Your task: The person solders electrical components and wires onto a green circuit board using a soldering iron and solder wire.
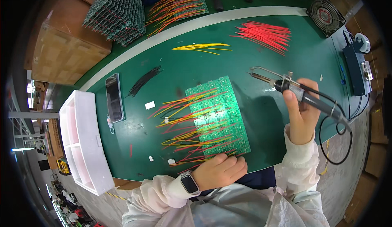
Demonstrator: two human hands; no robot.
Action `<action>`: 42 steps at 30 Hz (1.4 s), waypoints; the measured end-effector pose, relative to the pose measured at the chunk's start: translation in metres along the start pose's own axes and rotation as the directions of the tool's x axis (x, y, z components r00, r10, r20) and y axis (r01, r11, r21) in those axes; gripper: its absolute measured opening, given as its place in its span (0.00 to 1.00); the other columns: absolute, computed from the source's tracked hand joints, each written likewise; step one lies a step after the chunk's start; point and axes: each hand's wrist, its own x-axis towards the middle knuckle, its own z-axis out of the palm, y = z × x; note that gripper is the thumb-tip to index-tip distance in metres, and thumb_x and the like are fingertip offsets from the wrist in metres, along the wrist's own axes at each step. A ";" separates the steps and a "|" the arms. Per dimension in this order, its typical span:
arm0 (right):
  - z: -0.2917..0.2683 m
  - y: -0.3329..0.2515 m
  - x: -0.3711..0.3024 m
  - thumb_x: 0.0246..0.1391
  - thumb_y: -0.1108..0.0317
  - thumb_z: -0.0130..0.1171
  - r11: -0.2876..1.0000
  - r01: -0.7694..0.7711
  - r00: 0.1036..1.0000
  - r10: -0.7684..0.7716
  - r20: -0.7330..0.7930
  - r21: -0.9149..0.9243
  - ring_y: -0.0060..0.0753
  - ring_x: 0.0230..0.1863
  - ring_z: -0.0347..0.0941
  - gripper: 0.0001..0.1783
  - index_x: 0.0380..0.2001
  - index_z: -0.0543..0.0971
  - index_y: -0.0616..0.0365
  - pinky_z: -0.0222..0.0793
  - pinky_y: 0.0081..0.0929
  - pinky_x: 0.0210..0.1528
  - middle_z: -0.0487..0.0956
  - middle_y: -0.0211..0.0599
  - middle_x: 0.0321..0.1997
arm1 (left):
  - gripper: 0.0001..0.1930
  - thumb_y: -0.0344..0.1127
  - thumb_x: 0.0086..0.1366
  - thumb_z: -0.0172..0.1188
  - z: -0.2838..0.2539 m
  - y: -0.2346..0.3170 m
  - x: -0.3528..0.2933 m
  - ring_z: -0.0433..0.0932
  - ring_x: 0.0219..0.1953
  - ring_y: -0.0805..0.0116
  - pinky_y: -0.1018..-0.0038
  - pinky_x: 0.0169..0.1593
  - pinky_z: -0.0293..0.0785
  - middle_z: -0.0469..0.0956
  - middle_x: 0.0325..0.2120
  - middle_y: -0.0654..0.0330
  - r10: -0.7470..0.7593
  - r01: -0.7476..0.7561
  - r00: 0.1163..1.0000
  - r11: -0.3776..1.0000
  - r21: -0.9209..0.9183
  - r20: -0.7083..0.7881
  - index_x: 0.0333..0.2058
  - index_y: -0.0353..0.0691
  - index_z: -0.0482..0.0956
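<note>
A green circuit board panel lies on the green mat with several red and yellow wires sticking out of its left side. My left hand rests on the panel's near edge, fingers curled on it. My right hand grips a soldering iron by its black handle. The iron's metal tip hovers right of the panel, apart from it. A black cable loops down from the handle.
Loose bundles lie on the mat: red wires, yellow wires, black wires. A phone and a white foam tray sit left. Stacked boards, a cardboard box, a fan and a soldering station ring the bench.
</note>
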 end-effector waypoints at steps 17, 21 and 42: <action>0.019 0.059 0.020 0.41 0.75 0.61 0.969 0.233 0.968 -0.240 0.076 0.086 0.23 0.31 0.64 0.15 0.33 0.69 0.64 0.62 0.17 0.35 0.68 0.35 0.32 | 0.08 0.28 0.52 0.57 -0.047 -0.110 0.003 0.70 0.34 0.58 0.65 0.34 0.64 0.71 0.30 0.59 -0.604 0.649 0.748 0.752 0.114 -0.275 0.33 0.41 0.73; 0.027 0.049 0.017 0.38 0.77 0.63 0.929 0.369 0.924 -0.368 0.103 0.013 0.26 0.28 0.65 0.16 0.32 0.70 0.64 0.63 0.20 0.31 0.70 0.38 0.32 | 0.08 0.26 0.51 0.58 -0.029 -0.188 -0.032 0.70 0.37 0.59 0.67 0.39 0.64 0.71 0.33 0.59 -0.696 0.737 0.673 0.661 0.143 -0.252 0.33 0.40 0.73; 0.015 0.050 0.016 0.35 0.71 0.65 0.879 0.475 0.864 -0.456 0.215 -0.045 0.32 0.28 0.67 0.18 0.32 0.71 0.62 0.64 0.25 0.31 0.72 0.39 0.27 | 0.10 0.18 0.49 0.57 -0.042 -0.103 0.037 0.74 0.29 0.57 0.70 0.32 0.70 0.72 0.29 0.54 -0.747 0.679 0.655 0.649 -0.342 -0.117 0.31 0.35 0.72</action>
